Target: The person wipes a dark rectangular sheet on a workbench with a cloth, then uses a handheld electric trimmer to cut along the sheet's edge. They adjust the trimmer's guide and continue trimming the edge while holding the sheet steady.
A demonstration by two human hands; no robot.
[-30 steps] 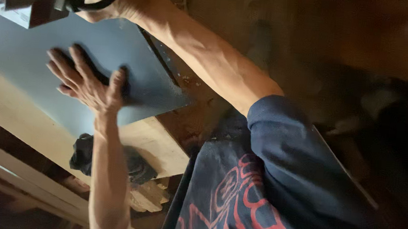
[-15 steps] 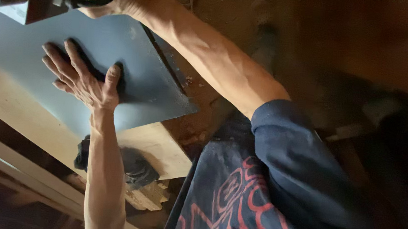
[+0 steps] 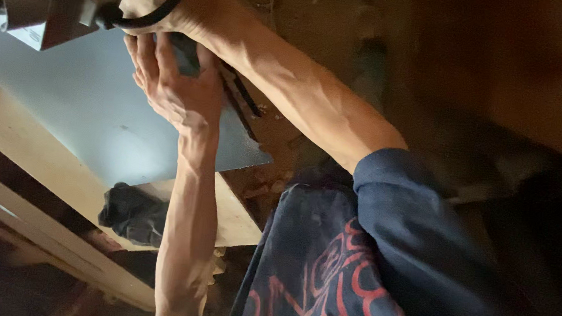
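A pale, unfinished wooden workbench top (image 3: pixel 22 137) runs diagonally across the left side, its thick edge lit warm yellow; below it a lighter wooden rail or batten (image 3: pixel 42 226) follows the same slant; a crumpled dark cloth (image 3: pixel 131 214) lies at the bench edge; beyond the bench the brown, dusty floor (image 3: pixel 303 39) is strewn with small wood chips and shavings (image 3: pixel 267 184); the right side sinks into deep reddish-brown shadow, where nothing can be made out; light falls from the upper left.
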